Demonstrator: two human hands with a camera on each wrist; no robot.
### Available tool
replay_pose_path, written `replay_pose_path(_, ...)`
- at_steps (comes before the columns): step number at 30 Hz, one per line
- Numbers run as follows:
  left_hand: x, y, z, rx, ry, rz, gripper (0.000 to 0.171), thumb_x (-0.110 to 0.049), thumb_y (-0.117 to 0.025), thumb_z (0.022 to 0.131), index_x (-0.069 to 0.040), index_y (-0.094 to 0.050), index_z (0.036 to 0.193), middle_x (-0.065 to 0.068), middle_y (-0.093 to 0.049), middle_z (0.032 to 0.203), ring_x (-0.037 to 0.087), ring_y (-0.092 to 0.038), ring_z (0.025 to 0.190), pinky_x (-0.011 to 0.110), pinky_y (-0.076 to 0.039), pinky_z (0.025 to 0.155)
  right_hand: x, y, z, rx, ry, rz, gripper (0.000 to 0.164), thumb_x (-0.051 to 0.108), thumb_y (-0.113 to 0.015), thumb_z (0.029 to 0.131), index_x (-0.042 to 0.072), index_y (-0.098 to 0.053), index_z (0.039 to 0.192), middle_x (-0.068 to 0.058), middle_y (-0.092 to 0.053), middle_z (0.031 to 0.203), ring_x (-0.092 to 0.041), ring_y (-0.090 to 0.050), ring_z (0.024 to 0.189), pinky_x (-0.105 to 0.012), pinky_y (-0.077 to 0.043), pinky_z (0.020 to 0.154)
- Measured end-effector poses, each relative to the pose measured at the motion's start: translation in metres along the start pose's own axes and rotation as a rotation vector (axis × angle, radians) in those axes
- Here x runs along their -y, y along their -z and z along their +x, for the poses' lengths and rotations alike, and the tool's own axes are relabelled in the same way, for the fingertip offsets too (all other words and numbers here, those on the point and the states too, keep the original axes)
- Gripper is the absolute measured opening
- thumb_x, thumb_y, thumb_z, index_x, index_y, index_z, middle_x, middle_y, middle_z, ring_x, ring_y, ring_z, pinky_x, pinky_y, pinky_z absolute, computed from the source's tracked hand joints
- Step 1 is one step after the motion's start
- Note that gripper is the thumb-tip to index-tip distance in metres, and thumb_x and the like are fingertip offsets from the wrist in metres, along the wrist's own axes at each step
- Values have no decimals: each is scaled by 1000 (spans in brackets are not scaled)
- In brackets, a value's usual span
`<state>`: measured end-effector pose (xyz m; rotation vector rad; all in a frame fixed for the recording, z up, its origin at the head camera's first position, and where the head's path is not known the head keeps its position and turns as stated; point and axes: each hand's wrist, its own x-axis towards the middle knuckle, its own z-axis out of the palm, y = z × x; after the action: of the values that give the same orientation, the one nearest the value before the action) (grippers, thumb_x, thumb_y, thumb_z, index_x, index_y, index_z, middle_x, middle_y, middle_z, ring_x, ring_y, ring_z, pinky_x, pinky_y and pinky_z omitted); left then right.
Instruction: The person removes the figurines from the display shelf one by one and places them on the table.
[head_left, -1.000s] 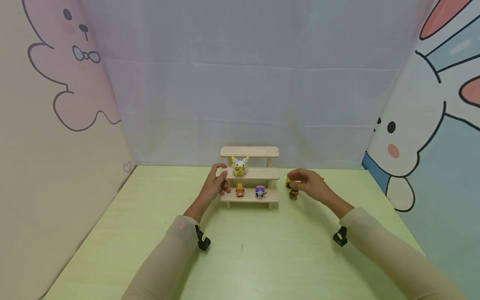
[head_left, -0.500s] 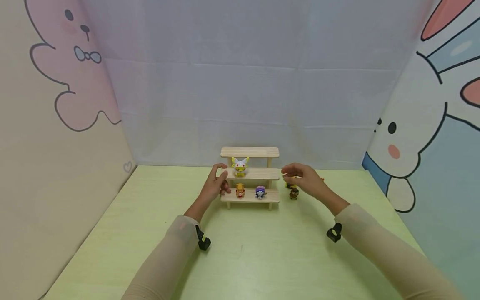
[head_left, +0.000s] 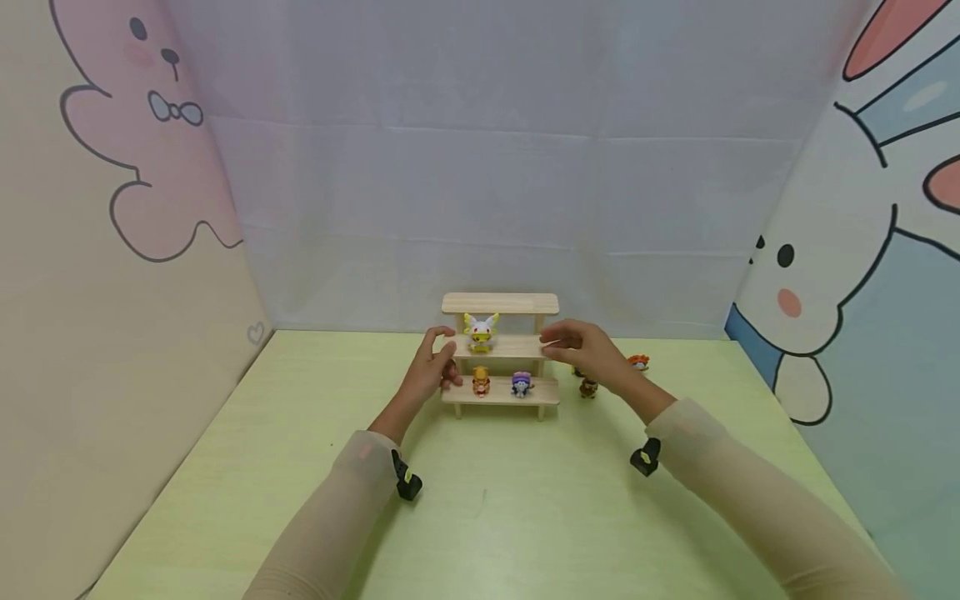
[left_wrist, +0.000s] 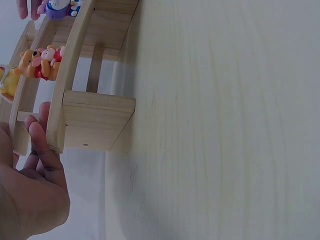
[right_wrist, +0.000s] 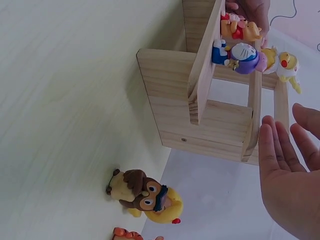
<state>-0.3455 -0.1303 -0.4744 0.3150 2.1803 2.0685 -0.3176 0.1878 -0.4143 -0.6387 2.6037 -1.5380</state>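
Note:
A three-tier wooden display shelf stands on the table. My left hand holds its left end, fingers curled at the board ends in the left wrist view. My right hand is at the middle tier's right end, fingers fairly straight and nothing visible between them. On the middle tier stands a yellow figurine in a white hood, towards the left. The lowest tier carries a bear figurine with a small pink piglet, and a blue-and-white cat figurine in a purple hat to its right.
Right of the shelf, an owl figurine stands on the table. A yellow figurine is partly hidden behind it. Farther right is an orange-and-white figurine. The top tier bears nothing. A pale curtain hangs behind.
My right hand has moved left, away from the owl and yellow figurines, to the shelf's right end. The orange-and-white figurine has come into fuller view. My left hand stays put.

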Motion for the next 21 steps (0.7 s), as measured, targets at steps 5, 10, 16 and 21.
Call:
replay_pose_path(5, 1, 0, 0, -11, -18, 15, 41, -29, -47, 112, -12, -38, 148, 7, -55, 67, 16, -65, 55, 22, -48, 49, 6, -7, 7, 15, -30, 30, 43, 19, -69, 102, 0, -59, 139, -20, -64, 135, -34, -64, 122, -48, -53, 101)
replay_pose_path(10, 3, 1, 3, -3, -16, 12, 43, -30, -47, 112, -12, -37, 149, 6, -54, 67, 16, -65, 56, 22, -47, 49, 7, -12, 16, 31, -41, 84, 45, 15, -69, 102, 0, -56, 142, -22, -61, 138, -35, -62, 126, -49, -51, 104)
replay_pose_path(16, 2, -1, 2, -3, -21, 9, 41, -30, -47, 112, -11, -37, 148, 5, -54, 65, 16, -65, 55, 22, -47, 49, 7, -19, 25, 37, -57, 115, 48, 19, -68, 102, 3, -54, 146, -21, -61, 139, -33, -62, 125, -47, -52, 103)
replay_pose_path(21, 3, 0, 2, -2, -17, 4, 42, -29, -47, 112, -10, -36, 149, 6, -55, 66, 16, -65, 55, 23, -47, 49, 8, -25, 32, 52, -72, 149, 48, 21, -68, 102, 8, -54, 146, -18, -62, 139, -30, -62, 126, -47, -51, 104)
